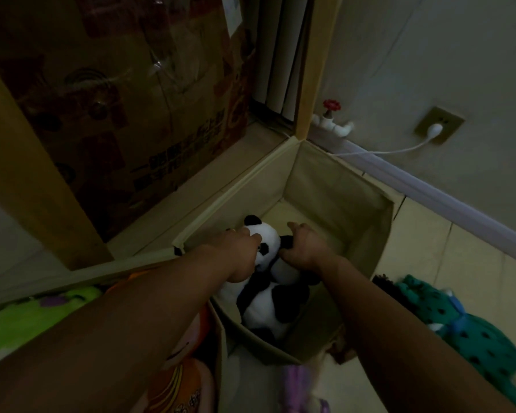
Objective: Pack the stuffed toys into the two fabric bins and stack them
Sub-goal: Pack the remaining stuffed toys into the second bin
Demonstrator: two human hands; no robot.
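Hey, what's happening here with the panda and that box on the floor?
A person is packing a stuffed panda into an open beige fabric bin on the floor. The left hand grips the panda's head and the right hand holds its black arm, with the toy already down inside the bin. A teal spotted toy lies on the floor to the right, and a green toy sits at the left.

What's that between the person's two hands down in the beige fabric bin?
In the head view, a black-and-white plush panda lies between the left hand and right hand.

home corner: wall socket [438, 125], toys
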